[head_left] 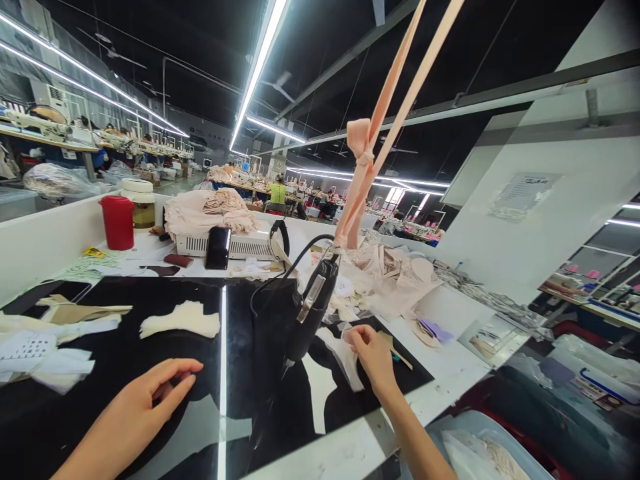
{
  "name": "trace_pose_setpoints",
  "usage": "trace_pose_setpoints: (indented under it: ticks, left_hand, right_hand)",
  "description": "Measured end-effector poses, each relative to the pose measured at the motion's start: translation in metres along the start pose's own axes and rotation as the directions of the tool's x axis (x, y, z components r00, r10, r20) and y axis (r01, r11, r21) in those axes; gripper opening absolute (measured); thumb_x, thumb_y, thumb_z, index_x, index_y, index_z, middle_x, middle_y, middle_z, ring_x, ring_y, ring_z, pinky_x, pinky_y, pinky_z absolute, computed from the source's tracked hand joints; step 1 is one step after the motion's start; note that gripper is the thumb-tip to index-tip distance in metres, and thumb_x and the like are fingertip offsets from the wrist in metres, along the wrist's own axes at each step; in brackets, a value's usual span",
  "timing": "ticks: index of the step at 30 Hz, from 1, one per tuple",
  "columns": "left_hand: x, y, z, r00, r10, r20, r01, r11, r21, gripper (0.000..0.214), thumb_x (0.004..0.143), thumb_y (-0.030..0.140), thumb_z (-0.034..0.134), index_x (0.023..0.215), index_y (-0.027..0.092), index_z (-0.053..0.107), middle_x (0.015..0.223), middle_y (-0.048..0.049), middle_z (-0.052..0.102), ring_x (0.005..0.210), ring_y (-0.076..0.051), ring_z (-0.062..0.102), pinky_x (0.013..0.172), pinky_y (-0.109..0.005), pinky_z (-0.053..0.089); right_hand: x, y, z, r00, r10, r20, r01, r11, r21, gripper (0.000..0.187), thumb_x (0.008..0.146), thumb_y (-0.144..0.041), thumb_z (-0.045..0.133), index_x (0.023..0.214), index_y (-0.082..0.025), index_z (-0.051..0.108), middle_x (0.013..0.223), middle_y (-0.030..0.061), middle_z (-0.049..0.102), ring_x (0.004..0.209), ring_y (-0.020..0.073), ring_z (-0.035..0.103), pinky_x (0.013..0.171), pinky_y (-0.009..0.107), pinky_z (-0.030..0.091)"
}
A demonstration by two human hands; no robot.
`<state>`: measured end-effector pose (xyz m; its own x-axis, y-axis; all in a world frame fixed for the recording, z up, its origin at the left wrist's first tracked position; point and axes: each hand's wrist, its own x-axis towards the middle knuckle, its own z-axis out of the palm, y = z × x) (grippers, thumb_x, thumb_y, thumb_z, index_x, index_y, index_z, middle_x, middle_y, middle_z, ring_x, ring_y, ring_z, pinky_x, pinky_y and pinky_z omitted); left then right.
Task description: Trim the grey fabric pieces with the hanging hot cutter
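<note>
My left hand [163, 390] hovers above the glossy black work surface [150, 293], holding nothing, its thumb and index finger slightly apart. My right hand [371, 353] pinches the upper edge of a curved white fabric piece [345, 357]. Just left of that lies another cream cut piece [319, 390], flat on the black surface. Between my hands a black corded hand tool [313, 307] with a thin metal tip hangs pointing down from a knotted peach fabric strap [367, 157]. A cream fabric piece [180, 320] lies beyond my left hand.
Bundled white pieces [37, 350] lie at the left. Behind stand a red cup [117, 222], a lidded jar [140, 203], a phone [219, 248] and a white vented box [193, 245] under piled peach fabric [215, 210]. Scraps [390, 267] heap at the right; a bin [480, 433] stands below.
</note>
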<state>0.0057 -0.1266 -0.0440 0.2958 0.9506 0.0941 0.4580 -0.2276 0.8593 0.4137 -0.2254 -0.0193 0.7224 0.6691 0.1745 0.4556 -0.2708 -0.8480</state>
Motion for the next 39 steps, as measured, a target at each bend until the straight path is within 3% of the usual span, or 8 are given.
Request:
trace_pose_setpoints:
  ticks: [8, 11, 17, 20, 22, 26, 31, 39]
  left_hand:
    - [-0.001, 0.000, 0.002, 1.000, 0.006, -0.016, -0.006, 1.000, -0.031, 0.055, 0.079, 0.072, 0.061, 0.107, 0.026, 0.074, 0.066, 0.0020, 0.061, 0.059, -0.020, 0.050, 0.055, -0.027, 0.038]
    - [-0.001, -0.002, 0.003, 1.000, 0.005, -0.022, -0.005, 0.999, -0.033, 0.056, 0.080, 0.073, 0.061, 0.108, 0.026, 0.074, 0.062, 0.0033, 0.055, 0.057, -0.019, 0.048, 0.056, -0.028, 0.039]
    - [0.004, 0.008, -0.004, 0.993, 0.055, 0.104, -0.054, 0.999, -0.009, 0.050, 0.083, 0.066, 0.060, 0.109, 0.027, 0.075, 0.073, 0.0009, 0.065, 0.064, -0.020, 0.054, 0.063, -0.028, 0.042]
    - [-0.011, 0.033, -0.006, 0.958, 0.119, 0.261, -0.133, 0.990, 0.038, 0.037, 0.089, 0.056, 0.058, 0.105, 0.028, 0.076, 0.088, -0.0007, 0.070, 0.073, -0.020, 0.058, 0.067, -0.026, 0.042]
    - [-0.026, 0.051, -0.003, 0.913, 0.105, 0.395, -0.122, 0.992, 0.018, 0.033, 0.091, 0.050, 0.056, 0.098, 0.026, 0.077, 0.085, -0.0011, 0.068, 0.072, -0.019, 0.056, 0.066, -0.025, 0.041]
    - [-0.053, 0.064, 0.009, 0.824, 0.162, 0.542, -0.037, 0.971, -0.235, 0.029, 0.080, 0.041, 0.073, 0.101, 0.022, 0.077, 0.094, -0.0030, 0.066, 0.076, -0.017, 0.056, 0.066, -0.023, 0.042]
    - [-0.060, 0.056, 0.012, 0.891, 0.111, 0.440, 0.107, 0.891, -0.441, 0.038, 0.082, 0.054, 0.076, 0.095, 0.018, 0.072, 0.077, 0.0004, 0.060, 0.067, -0.013, 0.050, 0.062, -0.023, 0.041]
    - [-0.065, 0.045, 0.013, 0.875, 0.007, 0.484, 0.326, 0.731, -0.600, 0.061, 0.083, 0.076, 0.065, 0.095, 0.017, 0.070, 0.079, -0.0025, 0.062, 0.065, -0.013, 0.057, 0.058, -0.023, 0.047]
  right_hand:
    - [0.000, -0.008, -0.020, 0.981, 0.162, -0.110, -0.086, 0.860, 0.503, 0.033, 0.100, -0.037, 0.065, 0.126, -0.017, 0.062, 0.123, 0.0086, 0.067, 0.100, 0.0224, 0.070, 0.085, 0.042, 0.061]
    - [-0.019, -0.022, -0.022, 0.986, 0.115, -0.121, -0.027, 0.826, 0.563, 0.025, 0.098, -0.040, 0.066, 0.108, -0.017, 0.065, 0.095, 0.0011, 0.068, 0.078, 0.0153, 0.066, 0.074, 0.033, 0.058]
    - [-0.088, -0.063, -0.001, 0.990, -0.059, 0.131, -0.024, 0.832, 0.554, 0.036, 0.080, -0.053, 0.078, 0.084, -0.021, 0.061, 0.058, -0.0084, 0.053, 0.054, 0.0111, 0.056, 0.056, 0.022, 0.045]
    - [-0.123, -0.078, 0.021, 0.934, -0.135, 0.332, -0.062, 0.851, 0.522, 0.039, 0.083, -0.057, 0.074, 0.082, -0.020, 0.059, 0.050, -0.0104, 0.047, 0.041, 0.0092, 0.051, 0.048, 0.021, 0.038]
    - [-0.142, -0.084, 0.035, 0.853, -0.177, 0.492, -0.099, 0.870, 0.484, 0.044, 0.087, -0.063, 0.067, 0.083, -0.021, 0.057, 0.052, -0.0112, 0.045, 0.037, 0.0067, 0.045, 0.043, 0.020, 0.033]
    - [-0.163, -0.092, 0.057, 0.706, -0.203, 0.678, -0.128, 0.905, 0.405, 0.047, 0.088, -0.068, 0.062, 0.084, -0.021, 0.056, 0.059, -0.0092, 0.046, 0.041, 0.0058, 0.039, 0.040, 0.019, 0.027]
    - [-0.171, -0.093, 0.069, 0.660, -0.214, 0.720, -0.057, 0.942, 0.332, 0.040, 0.088, -0.058, 0.066, 0.080, -0.021, 0.056, 0.055, -0.0092, 0.041, 0.050, 0.0078, 0.034, 0.048, 0.022, 0.023]
    - [-0.174, -0.093, 0.074, 0.619, -0.161, 0.769, -0.134, 0.943, 0.305, 0.043, 0.083, -0.060, 0.070, 0.076, -0.021, 0.053, 0.053, -0.0108, 0.035, 0.048, 0.0073, 0.029, 0.047, 0.023, 0.018]
